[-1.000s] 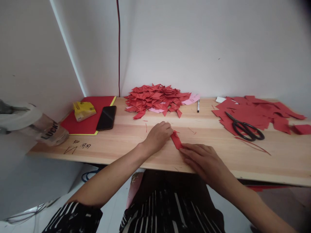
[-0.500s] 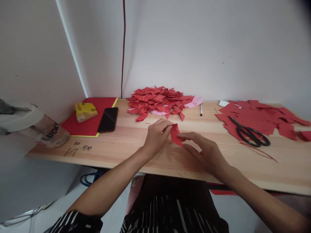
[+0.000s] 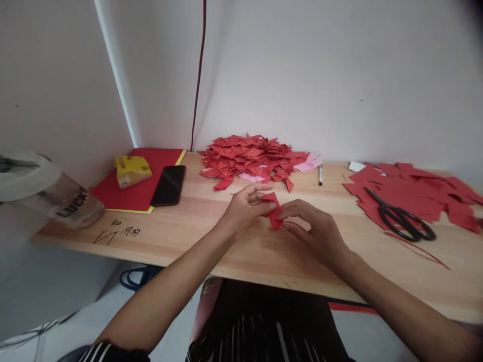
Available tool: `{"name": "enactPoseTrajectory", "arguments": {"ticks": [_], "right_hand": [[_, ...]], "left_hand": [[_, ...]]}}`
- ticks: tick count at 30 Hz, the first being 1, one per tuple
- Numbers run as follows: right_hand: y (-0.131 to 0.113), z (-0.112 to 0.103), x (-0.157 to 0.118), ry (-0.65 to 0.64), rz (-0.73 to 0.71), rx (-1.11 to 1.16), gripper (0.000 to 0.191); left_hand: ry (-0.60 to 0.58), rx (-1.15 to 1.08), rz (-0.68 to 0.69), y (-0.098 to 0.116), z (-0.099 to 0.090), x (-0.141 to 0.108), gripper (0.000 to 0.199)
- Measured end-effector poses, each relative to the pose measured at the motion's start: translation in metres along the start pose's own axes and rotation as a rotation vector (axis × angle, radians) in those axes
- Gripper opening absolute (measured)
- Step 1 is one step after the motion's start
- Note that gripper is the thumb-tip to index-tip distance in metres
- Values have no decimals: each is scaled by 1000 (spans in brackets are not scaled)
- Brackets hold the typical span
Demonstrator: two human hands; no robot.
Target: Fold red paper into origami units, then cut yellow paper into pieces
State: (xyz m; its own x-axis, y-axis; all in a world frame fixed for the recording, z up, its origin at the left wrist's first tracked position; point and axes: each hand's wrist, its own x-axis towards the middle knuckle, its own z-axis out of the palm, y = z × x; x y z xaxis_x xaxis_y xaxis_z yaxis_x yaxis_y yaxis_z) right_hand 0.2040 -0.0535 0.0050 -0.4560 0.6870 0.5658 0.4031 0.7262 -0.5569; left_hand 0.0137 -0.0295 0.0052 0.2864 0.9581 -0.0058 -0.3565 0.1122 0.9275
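Between my two hands, just above the wooden desk, is a small piece of folded red paper [image 3: 274, 211]. My left hand [image 3: 247, 206] grips its left side, the thumb lying across the front and the fingers behind. On the right edge, my right hand [image 3: 311, 223] pinches the paper between thumb and forefinger near its lower corner. The paper's back is hidden from me. Beyond my hands, a heap of folded red paper pieces [image 3: 245, 158] lies against the wall, with some pink paper [image 3: 309, 162] under its edge.
Black-handled scissors [image 3: 402, 216] rest on flat red paper pieces [image 3: 411, 188] at right. A marker [image 3: 320, 175] lies near the heap. Leftward are a phone [image 3: 168, 185], a yellow tissue pack [image 3: 133, 171] on red sheets [image 3: 138, 198], and a clear bottle [image 3: 79, 203] with a white lid.
My left thumb has moved onto the front of the red paper and the left fingers have spread. The paper has turned slightly. The view has shifted a little.
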Motion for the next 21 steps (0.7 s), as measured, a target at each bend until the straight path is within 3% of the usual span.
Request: {"name": "enactPoseTrajectory", "arguments": {"ticks": [6, 9, 13, 21], "right_hand": [[2, 4, 0, 55, 129, 114, 9], [4, 4, 0, 57, 111, 115, 8], [8, 1, -3, 37, 99, 56, 21], [14, -2, -4, -23, -60, 21, 28]], "left_hand": [[-19, -9, -17, 2, 3, -2, 50], [-5, -48, -55, 3, 4, -2, 43], [15, -133, -125, 3, 3, -1, 43], [-9, -184, -162, -1, 3, 0, 41]]}}
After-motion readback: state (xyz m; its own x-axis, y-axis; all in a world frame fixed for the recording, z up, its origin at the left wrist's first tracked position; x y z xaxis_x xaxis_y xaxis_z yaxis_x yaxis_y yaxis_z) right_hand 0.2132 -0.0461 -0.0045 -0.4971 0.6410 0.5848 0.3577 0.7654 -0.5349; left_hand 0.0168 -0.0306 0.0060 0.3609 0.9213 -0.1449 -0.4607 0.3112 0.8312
